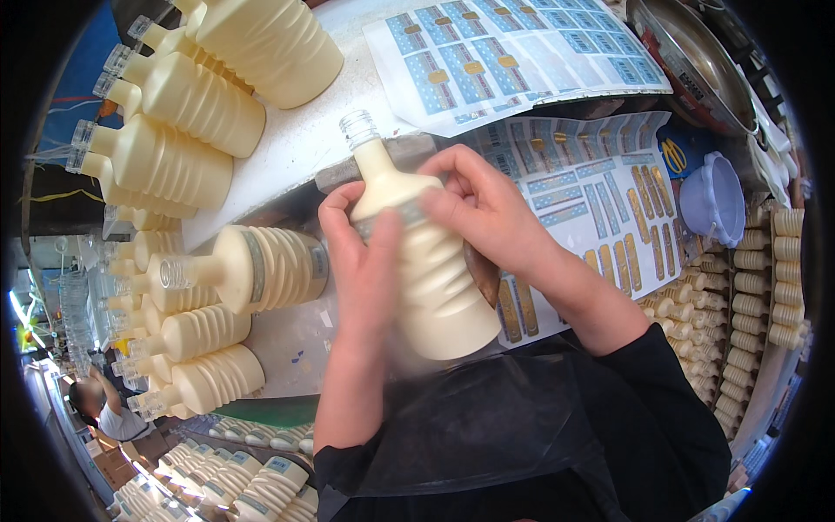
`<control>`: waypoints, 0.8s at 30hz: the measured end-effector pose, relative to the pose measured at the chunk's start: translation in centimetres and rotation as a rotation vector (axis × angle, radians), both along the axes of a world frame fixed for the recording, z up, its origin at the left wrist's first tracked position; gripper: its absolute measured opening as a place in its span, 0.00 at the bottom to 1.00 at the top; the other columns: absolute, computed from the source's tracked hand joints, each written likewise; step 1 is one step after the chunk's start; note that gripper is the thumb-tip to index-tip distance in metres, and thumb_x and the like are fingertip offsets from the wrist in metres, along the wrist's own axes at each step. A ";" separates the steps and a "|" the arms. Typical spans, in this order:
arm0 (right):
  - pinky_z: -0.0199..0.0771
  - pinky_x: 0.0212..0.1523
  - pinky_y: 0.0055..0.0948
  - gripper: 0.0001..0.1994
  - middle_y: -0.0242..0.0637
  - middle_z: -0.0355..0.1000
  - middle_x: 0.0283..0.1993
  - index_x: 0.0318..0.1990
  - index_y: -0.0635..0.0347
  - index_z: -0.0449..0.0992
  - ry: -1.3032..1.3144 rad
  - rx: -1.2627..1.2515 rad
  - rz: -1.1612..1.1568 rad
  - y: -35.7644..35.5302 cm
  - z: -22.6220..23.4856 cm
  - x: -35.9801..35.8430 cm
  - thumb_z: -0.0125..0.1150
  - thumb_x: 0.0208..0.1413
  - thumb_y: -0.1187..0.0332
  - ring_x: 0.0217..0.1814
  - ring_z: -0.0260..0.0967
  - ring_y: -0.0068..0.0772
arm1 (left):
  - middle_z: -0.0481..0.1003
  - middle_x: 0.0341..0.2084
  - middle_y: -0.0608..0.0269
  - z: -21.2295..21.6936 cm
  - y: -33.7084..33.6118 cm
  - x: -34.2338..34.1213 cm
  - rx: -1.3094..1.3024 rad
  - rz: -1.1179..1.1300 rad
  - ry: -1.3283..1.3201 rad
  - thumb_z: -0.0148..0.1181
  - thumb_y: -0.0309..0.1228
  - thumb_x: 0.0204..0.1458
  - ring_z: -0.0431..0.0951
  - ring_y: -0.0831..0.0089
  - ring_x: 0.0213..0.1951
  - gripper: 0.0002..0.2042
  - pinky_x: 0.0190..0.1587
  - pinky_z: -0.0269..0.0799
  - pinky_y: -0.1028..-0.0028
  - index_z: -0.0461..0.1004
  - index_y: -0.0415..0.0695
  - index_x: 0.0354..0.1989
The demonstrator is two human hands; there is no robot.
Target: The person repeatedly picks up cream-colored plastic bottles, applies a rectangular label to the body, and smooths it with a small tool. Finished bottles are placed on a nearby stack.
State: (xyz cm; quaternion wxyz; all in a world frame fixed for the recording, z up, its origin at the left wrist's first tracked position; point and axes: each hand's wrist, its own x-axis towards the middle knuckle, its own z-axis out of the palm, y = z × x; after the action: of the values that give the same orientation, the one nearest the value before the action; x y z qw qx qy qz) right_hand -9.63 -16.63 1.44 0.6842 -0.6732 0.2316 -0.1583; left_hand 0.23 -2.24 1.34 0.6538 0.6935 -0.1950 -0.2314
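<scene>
A cream ribbed bottle (439, 300) with a clear threaded neck stands tilted in front of me, neck pointing away. A grey-blue band label (402, 216) runs across its shoulder. My left hand (358, 248) is closed on the bottle's left side, its thumb on the front by the band. On the right side, my right hand (478, 204) has its thumb pressed on the band's end and its fingers curled near the shoulder. Both thumbs are blurred. To the left lies a similar bottle (277, 270) with a band around its shoulder.
Cream bottles (204, 104) are stacked at the far left, with more (213, 374) below. Label sheets (522, 65) lie at the back; another sheet (570, 230) is under my right arm. Right stand a lavender bucket (711, 202), yellow-handled scissors (672, 157) and a metal pan (704, 56).
</scene>
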 end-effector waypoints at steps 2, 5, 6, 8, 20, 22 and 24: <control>0.63 0.31 0.27 0.19 0.27 0.65 0.26 0.50 0.62 0.74 0.030 -0.030 0.003 0.0 0.3 0.1 0.68 0.60 0.57 0.28 0.61 0.19 | 0.65 0.55 0.50 0.0 -0.1 0.0 0.028 0.006 -0.027 0.61 0.35 0.60 0.67 0.65 0.57 0.25 0.62 0.65 0.66 0.61 0.36 0.61; 0.64 0.31 0.26 0.19 0.27 0.66 0.27 0.49 0.62 0.74 0.110 -0.131 0.018 0.0 1.2 0.2 0.66 0.61 0.56 0.28 0.61 0.19 | 0.66 0.55 0.51 -0.1 -0.1 0.0 0.030 0.000 -0.047 0.61 0.35 0.61 0.67 0.65 0.57 0.25 0.62 0.65 0.66 0.61 0.36 0.61; 0.65 0.32 0.26 0.18 0.28 0.68 0.28 0.49 0.62 0.74 0.119 -0.138 0.024 0.0 1.5 0.1 0.66 0.62 0.56 0.29 0.62 0.20 | 0.66 0.55 0.51 -0.2 -0.1 0.0 0.023 -0.006 -0.050 0.61 0.35 0.61 0.67 0.65 0.57 0.25 0.62 0.65 0.66 0.61 0.36 0.61; 0.66 0.34 0.23 0.16 0.27 0.68 0.30 0.49 0.61 0.75 0.053 -0.128 0.027 -0.2 1.2 0.1 0.61 0.66 0.57 0.30 0.62 0.18 | 0.66 0.55 0.51 -0.2 -0.1 0.1 0.021 -0.011 -0.058 0.61 0.36 0.61 0.67 0.65 0.57 0.25 0.62 0.65 0.66 0.61 0.36 0.61; 0.72 0.56 0.25 0.11 0.31 0.76 0.46 0.53 0.63 0.76 -0.100 0.169 -0.146 -3.2 3.2 -2.3 0.57 0.66 0.71 0.51 0.72 0.21 | 0.66 0.57 0.53 0.4 0.1 -0.5 -0.033 0.013 0.071 0.53 0.36 0.67 0.68 0.68 0.56 0.23 0.62 0.65 0.67 0.58 0.38 0.65; 0.75 0.54 0.24 0.15 0.35 0.78 0.49 0.54 0.65 0.76 -0.185 0.169 -0.121 -1.6 4.1 -2.3 0.62 0.60 0.78 0.51 0.75 0.23 | 0.68 0.57 0.54 0.4 0.3 -0.6 -0.057 0.017 0.138 0.48 0.38 0.70 0.70 0.68 0.56 0.22 0.62 0.67 0.67 0.59 0.38 0.66; 0.78 0.48 0.24 0.14 0.35 0.80 0.47 0.53 0.66 0.78 -0.093 -0.194 -0.068 -0.3 4.0 -2.5 0.64 0.60 0.77 0.48 0.77 0.21 | 0.71 0.56 0.54 0.2 0.6 -0.8 -0.065 0.016 0.174 0.42 0.43 0.73 0.73 0.68 0.57 0.23 0.61 0.69 0.67 0.60 0.38 0.67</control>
State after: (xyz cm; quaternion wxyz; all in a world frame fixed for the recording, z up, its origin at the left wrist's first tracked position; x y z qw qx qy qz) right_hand -12.17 -16.97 5.48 0.6201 -0.7198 0.2061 -0.2342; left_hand -0.61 -1.61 1.56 0.6922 0.6508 -0.1395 -0.2790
